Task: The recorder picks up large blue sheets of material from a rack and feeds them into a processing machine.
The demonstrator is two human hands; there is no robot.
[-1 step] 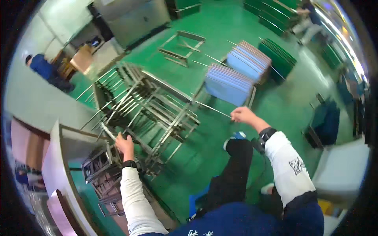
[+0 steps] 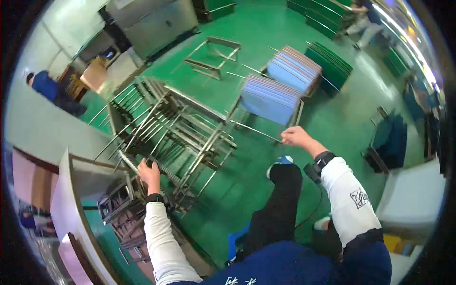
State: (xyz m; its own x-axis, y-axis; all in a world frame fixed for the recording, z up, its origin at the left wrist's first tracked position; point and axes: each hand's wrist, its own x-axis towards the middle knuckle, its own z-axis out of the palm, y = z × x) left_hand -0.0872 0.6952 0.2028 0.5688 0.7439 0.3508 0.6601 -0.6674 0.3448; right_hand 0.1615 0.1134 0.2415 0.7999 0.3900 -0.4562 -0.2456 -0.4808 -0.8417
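Observation:
A metal rack [image 2: 202, 102] of thin bars and rails stands tilted in front of me, to the left. My left hand [image 2: 150, 174] is closed over a ridged bar [image 2: 167, 172] at the rack's near side; its fingertips are partly hidden. From the rack's right side a thin metal rod [image 2: 256, 129] runs to my right hand [image 2: 295, 137]. The fingers of that hand are pinched round the rod's end. Both my arms are stretched forward.
Blue panels [image 2: 270, 99] stand racked ahead, beside green panels [image 2: 330, 66]. A bare metal frame [image 2: 213, 56] is farther off. More stacked frames [image 2: 123, 202] lie below my left hand. People work at far left [image 2: 52, 88] and far right [image 2: 365, 23]. A cart [image 2: 389, 142] stands right.
The surroundings have shifted slightly left in view. Both hands keep the same grip. My foot shows a little more clearly on the floor.

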